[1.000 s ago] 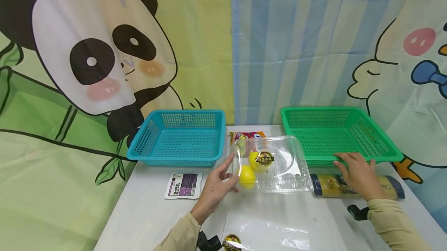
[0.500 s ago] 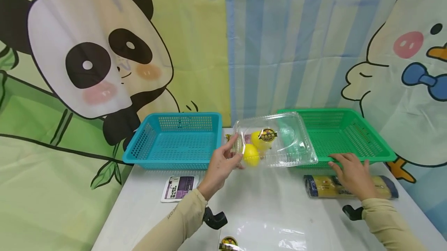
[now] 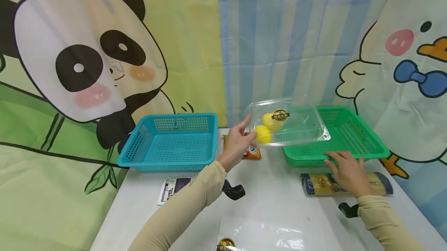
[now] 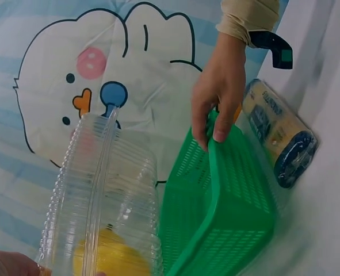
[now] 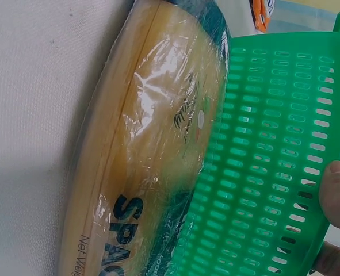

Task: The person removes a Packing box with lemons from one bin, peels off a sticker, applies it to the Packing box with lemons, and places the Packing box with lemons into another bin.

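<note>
Lifted off the table and carried rightward, the clear clamshell box with its two yellow fruits now hangs over the near-left corner of the green basket, pinched at its left end by the fingers of the left hand. That puts the box almost in the basket — not yet set down. The right hand holds the basket's near rim, fingers curled over it, with the wrapped spaghetti pack just below those fingers.

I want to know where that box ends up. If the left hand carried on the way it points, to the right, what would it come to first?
Probably the green basket: the left hand holds the clear box over its near-left corner, though depth is unclear.
</note>
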`<state>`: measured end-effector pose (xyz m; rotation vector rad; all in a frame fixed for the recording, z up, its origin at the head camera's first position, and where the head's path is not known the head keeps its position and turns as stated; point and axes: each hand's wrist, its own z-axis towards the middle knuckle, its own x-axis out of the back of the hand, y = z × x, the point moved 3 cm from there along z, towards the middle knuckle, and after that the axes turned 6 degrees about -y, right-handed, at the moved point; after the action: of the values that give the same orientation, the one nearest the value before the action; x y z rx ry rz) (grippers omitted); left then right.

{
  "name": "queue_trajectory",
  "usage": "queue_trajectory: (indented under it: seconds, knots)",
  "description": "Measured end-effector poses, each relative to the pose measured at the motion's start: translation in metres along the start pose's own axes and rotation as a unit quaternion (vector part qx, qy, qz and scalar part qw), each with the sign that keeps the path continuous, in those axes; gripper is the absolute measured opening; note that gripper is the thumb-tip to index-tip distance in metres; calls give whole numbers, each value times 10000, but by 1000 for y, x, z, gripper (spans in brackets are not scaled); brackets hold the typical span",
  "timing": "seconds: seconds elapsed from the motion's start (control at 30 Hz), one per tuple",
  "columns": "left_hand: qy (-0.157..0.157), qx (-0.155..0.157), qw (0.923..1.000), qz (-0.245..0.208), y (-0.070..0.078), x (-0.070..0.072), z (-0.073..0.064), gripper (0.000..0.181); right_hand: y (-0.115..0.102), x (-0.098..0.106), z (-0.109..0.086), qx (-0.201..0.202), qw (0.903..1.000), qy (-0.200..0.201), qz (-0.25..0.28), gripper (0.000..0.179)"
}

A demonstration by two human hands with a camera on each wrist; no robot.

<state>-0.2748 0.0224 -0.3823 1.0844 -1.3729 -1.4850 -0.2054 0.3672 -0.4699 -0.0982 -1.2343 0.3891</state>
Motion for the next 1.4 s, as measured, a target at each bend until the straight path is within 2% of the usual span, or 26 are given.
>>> queue_trajectory:
  seconds: [0.13, 0.27, 0.4, 0.57, 0.77, 1.1, 1.4]
  knots:
    - [-212, -126, 9995, -174, 6, -20, 12, 69, 1, 1, 0, -34, 10000, -2, -34, 30]
    - [-296, -163, 9992, -218, 8, -39, 22, 70, 2, 0, 1, 9, 9999, 39, -113, 28]
    - [-205, -73, 9994, -286, 3, -60, 33, 71, 3, 1, 1, 40, 9999, 51, -131, 28]
    - [68, 95, 9994, -323, -7, -84, 45, 69, 2, 3, 3, 37, 9999, 56, -106, 29]
    - [317, 190, 9993, -66, -17, -108, 53, 71, 4, 2, 4, 62, 10000, -24, -46, 28]
    - [588, 173, 9979, 195, -40, -141, 63, 70, 6, -1, 3, -6, 10000, -39, -70, 30]
    - [885, 446, 9945, 338, -59, -154, 74, 72, 5, -5, 4, -23, 9999, 16, -162, 29]
